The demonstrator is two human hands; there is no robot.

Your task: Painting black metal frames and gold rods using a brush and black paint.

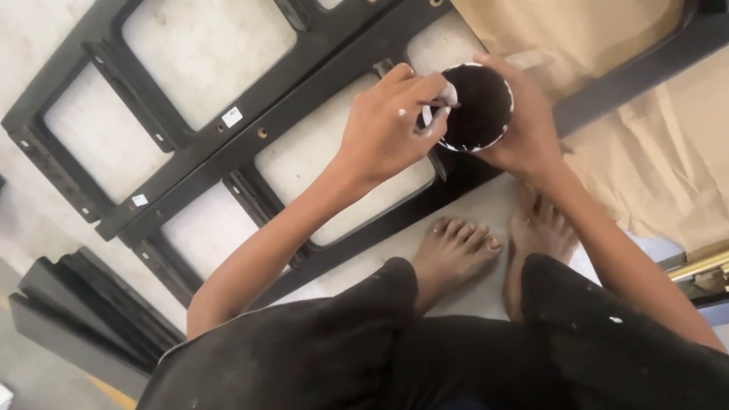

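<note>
A small round cup [478,107] of black paint is gripped by the right hand [523,127] at upper centre, above the black frame [210,141]. A thin brush [434,114] is pinched in the left hand [385,127]. If tilted, paint may be spilled onto the floor [9,10] and bare feet [454,249].

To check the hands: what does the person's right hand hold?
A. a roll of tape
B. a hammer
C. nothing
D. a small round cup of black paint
D: the right hand grips a small round cup with black inside, above the black frame.
</note>
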